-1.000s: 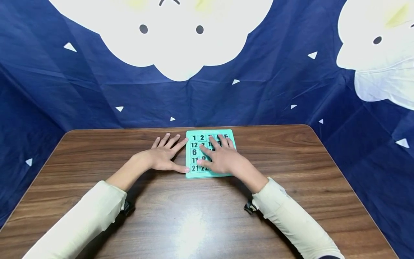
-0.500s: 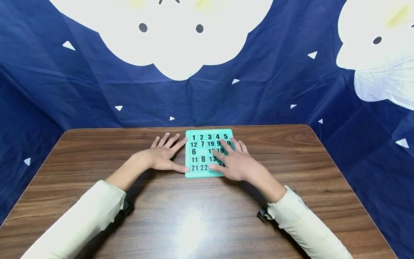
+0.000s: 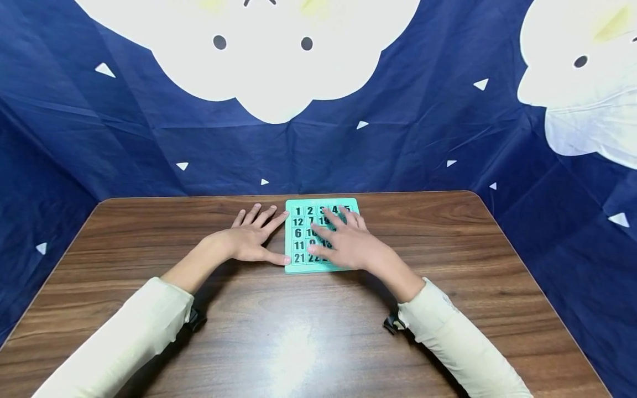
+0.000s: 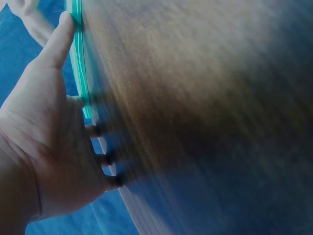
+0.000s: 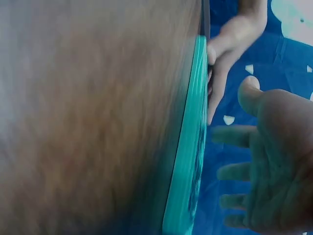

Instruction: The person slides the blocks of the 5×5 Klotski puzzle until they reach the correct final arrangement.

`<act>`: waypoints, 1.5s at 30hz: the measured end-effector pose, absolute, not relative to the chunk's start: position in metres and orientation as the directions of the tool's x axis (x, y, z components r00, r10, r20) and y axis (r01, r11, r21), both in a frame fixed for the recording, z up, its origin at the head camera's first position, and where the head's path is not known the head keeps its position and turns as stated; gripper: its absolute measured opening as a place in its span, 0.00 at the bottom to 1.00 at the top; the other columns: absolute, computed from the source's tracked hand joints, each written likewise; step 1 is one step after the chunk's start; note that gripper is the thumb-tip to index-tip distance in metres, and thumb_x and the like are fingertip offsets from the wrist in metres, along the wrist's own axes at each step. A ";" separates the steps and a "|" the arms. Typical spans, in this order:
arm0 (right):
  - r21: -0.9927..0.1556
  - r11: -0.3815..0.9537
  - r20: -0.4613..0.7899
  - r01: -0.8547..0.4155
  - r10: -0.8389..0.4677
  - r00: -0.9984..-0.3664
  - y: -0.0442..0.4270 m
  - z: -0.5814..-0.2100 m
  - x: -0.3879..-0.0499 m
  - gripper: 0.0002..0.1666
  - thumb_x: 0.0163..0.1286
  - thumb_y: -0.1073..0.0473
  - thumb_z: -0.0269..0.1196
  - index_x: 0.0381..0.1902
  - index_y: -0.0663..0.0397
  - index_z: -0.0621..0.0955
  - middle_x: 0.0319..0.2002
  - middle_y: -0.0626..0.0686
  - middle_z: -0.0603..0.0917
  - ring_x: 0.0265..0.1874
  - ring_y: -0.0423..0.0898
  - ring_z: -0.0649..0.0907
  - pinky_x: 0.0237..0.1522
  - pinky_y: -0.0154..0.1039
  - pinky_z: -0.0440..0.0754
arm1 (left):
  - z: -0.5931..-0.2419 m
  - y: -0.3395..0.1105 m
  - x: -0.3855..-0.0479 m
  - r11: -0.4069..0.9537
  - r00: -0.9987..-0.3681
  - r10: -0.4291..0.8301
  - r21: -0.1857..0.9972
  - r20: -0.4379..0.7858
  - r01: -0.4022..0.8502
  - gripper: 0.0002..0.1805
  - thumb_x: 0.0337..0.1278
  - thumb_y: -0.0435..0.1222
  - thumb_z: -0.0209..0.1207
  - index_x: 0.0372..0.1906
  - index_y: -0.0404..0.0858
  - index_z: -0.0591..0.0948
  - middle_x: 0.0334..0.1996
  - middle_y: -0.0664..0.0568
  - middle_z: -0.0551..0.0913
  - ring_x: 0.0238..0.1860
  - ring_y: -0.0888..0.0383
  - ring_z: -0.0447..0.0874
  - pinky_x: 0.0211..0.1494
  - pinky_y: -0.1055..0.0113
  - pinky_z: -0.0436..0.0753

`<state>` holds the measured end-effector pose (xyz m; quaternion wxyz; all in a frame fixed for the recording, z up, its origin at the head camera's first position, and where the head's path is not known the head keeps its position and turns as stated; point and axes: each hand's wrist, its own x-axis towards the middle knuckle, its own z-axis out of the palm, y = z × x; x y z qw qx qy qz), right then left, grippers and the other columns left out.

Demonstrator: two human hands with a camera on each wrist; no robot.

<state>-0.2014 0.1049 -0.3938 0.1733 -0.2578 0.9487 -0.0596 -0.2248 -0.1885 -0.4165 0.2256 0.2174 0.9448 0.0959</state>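
Note:
A turquoise number slide puzzle [image 3: 298, 239] lies flat near the table's far edge, its black-numbered tiles set in rows. At its left side my left hand [image 3: 244, 242] rests with fingers spread; thumb and index fingertips touch the puzzle's left edge. In the left wrist view that thumb [image 4: 59, 39] lies against the turquoise rim [image 4: 78, 58]. My right hand [image 3: 350, 244] is over the right half of the puzzle, fingers spread and fairly straight, hiding many tiles. From the right wrist view, the right hand [image 5: 279, 166] appears above the puzzle face, apart from it, grasping nothing.
The brown wooden table [image 3: 239, 342] has rounded far corners and a bright glare spot in front. A dark blue cloth [image 3: 149, 132] with white cloud shapes hangs behind and at the sides. Black straps with small devices [image 3: 195, 319] sit at both wrists.
My right hand moved right off the left columns, then back left over the puzzle. The 16 tile has slid left into the gap beside the 6. My left hand stayed still.

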 end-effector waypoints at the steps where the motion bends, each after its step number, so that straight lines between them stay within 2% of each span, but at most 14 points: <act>1: -0.202 0.866 -0.287 -0.458 -0.499 -0.817 0.107 -0.394 -0.205 0.46 0.88 0.22 0.44 0.93 0.31 0.60 0.96 0.57 0.43 0.94 0.69 0.39 0.92 0.73 0.40 | -0.416 -0.189 -0.225 0.887 -0.804 0.454 0.279 -0.384 0.368 0.72 0.62 0.82 0.61 0.96 0.56 0.37 0.96 0.43 0.33 0.94 0.30 0.22 0.92 0.25 0.29; 5: -0.197 0.885 -0.282 -0.423 -0.464 -0.840 0.114 -0.398 -0.210 0.47 0.88 0.23 0.45 0.94 0.34 0.58 0.95 0.58 0.42 0.94 0.70 0.39 0.92 0.73 0.40 | -0.417 -0.189 -0.224 0.887 -0.805 0.454 0.282 -0.381 0.367 0.72 0.61 0.82 0.61 0.96 0.56 0.38 0.96 0.43 0.34 0.93 0.29 0.22 0.92 0.25 0.29; 15: -0.200 0.882 -0.345 -0.427 -0.471 -0.812 0.118 -0.390 -0.189 0.46 0.87 0.22 0.46 0.93 0.32 0.61 0.95 0.57 0.41 0.94 0.68 0.36 0.92 0.73 0.38 | -0.417 -0.188 -0.223 0.887 -0.807 0.454 0.280 -0.377 0.367 0.72 0.60 0.82 0.61 0.96 0.57 0.38 0.96 0.43 0.34 0.94 0.29 0.22 0.92 0.26 0.29; 21: -0.208 0.876 -0.311 -0.434 -0.480 -0.820 0.100 -0.387 -0.207 0.44 0.88 0.22 0.44 0.93 0.27 0.59 0.95 0.57 0.41 0.94 0.67 0.38 0.93 0.70 0.38 | -0.415 -0.189 -0.223 0.892 -0.805 0.443 0.279 -0.393 0.355 0.72 0.61 0.82 0.60 0.96 0.56 0.37 0.96 0.43 0.33 0.94 0.29 0.22 0.92 0.26 0.28; 27: -0.190 0.886 -0.355 -0.423 -0.464 -0.812 0.100 -0.394 -0.217 0.43 0.88 0.22 0.43 0.93 0.22 0.58 0.95 0.58 0.40 0.94 0.69 0.37 0.93 0.71 0.37 | -0.417 -0.189 -0.222 0.890 -0.804 0.448 0.279 -0.391 0.360 0.72 0.61 0.83 0.60 0.96 0.57 0.37 0.96 0.43 0.33 0.93 0.29 0.22 0.92 0.25 0.29; 33: -0.159 0.913 -0.365 -0.376 -0.408 -0.837 0.114 -0.388 -0.216 0.42 0.89 0.23 0.44 0.92 0.24 0.61 0.95 0.58 0.41 0.94 0.69 0.36 0.93 0.71 0.35 | -0.417 -0.188 -0.223 0.889 -0.805 0.448 0.283 -0.388 0.359 0.73 0.60 0.82 0.61 0.96 0.56 0.37 0.96 0.43 0.33 0.93 0.30 0.22 0.92 0.26 0.29; 37: -0.158 0.898 -0.333 -0.410 -0.440 -0.834 0.104 -0.385 -0.217 0.43 0.88 0.23 0.45 0.92 0.26 0.62 0.95 0.58 0.43 0.94 0.69 0.38 0.93 0.71 0.37 | -0.415 -0.188 -0.224 0.888 -0.802 0.452 0.284 -0.392 0.361 0.72 0.61 0.83 0.61 0.96 0.56 0.37 0.96 0.44 0.32 0.93 0.30 0.21 0.92 0.26 0.28; 42: -0.186 0.859 -0.315 -0.477 -0.512 -0.799 0.080 -0.389 -0.220 0.43 0.88 0.22 0.44 0.93 0.22 0.58 0.95 0.58 0.41 0.94 0.69 0.39 0.93 0.72 0.39 | -0.414 -0.188 -0.225 0.891 -0.796 0.447 0.280 -0.408 0.357 0.72 0.62 0.83 0.59 0.96 0.57 0.36 0.96 0.44 0.31 0.94 0.31 0.21 0.92 0.26 0.27; 45: -0.178 0.859 -0.331 -0.480 -0.512 -0.793 0.074 -0.390 -0.223 0.42 0.88 0.22 0.43 0.92 0.19 0.58 0.95 0.57 0.40 0.94 0.69 0.39 0.93 0.72 0.39 | -0.413 -0.188 -0.225 0.892 -0.795 0.446 0.276 -0.411 0.358 0.71 0.62 0.83 0.59 0.96 0.58 0.36 0.96 0.45 0.31 0.94 0.31 0.21 0.91 0.26 0.27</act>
